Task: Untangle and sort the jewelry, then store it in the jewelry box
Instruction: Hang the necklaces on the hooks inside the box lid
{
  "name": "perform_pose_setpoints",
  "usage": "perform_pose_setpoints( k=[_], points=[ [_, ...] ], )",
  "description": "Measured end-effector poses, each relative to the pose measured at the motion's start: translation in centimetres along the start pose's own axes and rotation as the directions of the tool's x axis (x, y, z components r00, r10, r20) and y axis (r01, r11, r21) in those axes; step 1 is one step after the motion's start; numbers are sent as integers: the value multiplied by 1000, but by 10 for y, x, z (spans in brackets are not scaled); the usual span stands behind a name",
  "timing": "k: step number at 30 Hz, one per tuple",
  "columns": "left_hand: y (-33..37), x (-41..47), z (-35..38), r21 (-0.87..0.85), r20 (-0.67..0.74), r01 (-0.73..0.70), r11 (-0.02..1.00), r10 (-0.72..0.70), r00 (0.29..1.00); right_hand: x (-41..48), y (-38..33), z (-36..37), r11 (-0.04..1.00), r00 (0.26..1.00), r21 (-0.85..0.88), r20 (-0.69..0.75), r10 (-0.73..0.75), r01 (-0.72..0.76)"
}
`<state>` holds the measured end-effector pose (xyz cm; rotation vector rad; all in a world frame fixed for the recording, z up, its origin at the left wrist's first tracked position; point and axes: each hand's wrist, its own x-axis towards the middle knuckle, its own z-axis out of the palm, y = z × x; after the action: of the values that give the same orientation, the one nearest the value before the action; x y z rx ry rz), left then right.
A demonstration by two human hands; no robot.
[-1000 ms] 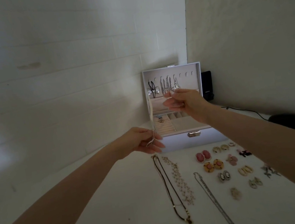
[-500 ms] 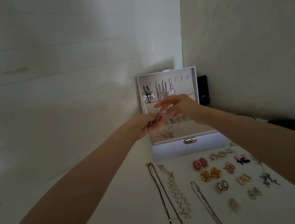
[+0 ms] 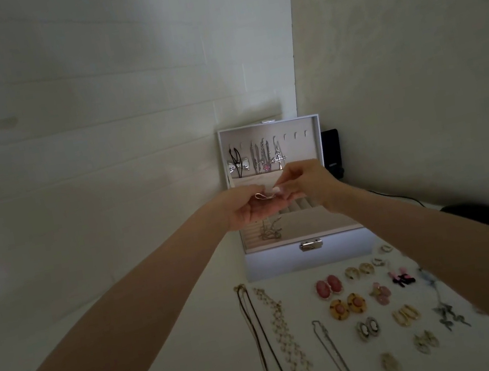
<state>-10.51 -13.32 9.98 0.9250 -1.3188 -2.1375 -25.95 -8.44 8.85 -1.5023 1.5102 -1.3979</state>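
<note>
While both hands are held above the open jewelry box [image 3: 282,261], a silver chain [image 3: 261,196] is pinched between thumb and fingertips of the left hand [image 3: 245,209] and of the right hand [image 3: 307,183]; more chain is seen in the tray directly below. 3 necklaces [image 3: 283,332] and paired earrings [image 3: 337,309] are laid on the table [image 3: 203,370] before the box.

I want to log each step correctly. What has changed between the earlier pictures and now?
The left hand rose to meet the right hand over the box; both now pinch a silver loop. The pale chain that ran up from the left hand no longer hangs stretched. Unchanged: the box open, necklaces on its lid, earrings on the table.
</note>
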Motion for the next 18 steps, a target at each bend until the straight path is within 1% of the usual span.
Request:
perform_pose_setpoints(
  k=[1,2,3,5,6,7,8,9,11,14,18],
  points=[
    [1,4,0,39,-22,8,999,-7,1000,2,1,-3,998,1000,53,-11,26,-25],
    [2,6,0,121,-64,9,993,-1,998,3,2,-5,993,998,108,-27,54,-51],
    [2,10,0,248,-122,13,969,18,992,4,2,-8,985,996,154,-46,79,-71],
    [0,14,0,498,-216,4,867,119,969,7,6,-13,972,991,215,-74,115,-97],
    [-1,18,0,557,-217,-31,830,181,959,7,8,-15,964,988,243,-81,132,-108],
    [-3,22,-1,569,-189,-83,818,229,955,7,9,-18,954,985,275,-86,148,-119],
    [-4,25,-1,544,-141,-145,827,260,955,8,12,-20,943,983,307,-88,161,-127],
    [-6,28,-1,492,-89,-194,849,271,958,9,14,-22,933,982,336,-85,170,-132],
    [-9,31,3,406,-11,-235,883,262,965,11,18,-24,912,981,386,-74,178,-136],
    [-12,37,11,354,-7,-250,901,269,963,14,22,-24,901,981,412,-69,179,-135],
    [-12,49,12,244,-39,-301,922,320,947,15,27,-25,922,980,362,-83,181,-140]
  ],
)
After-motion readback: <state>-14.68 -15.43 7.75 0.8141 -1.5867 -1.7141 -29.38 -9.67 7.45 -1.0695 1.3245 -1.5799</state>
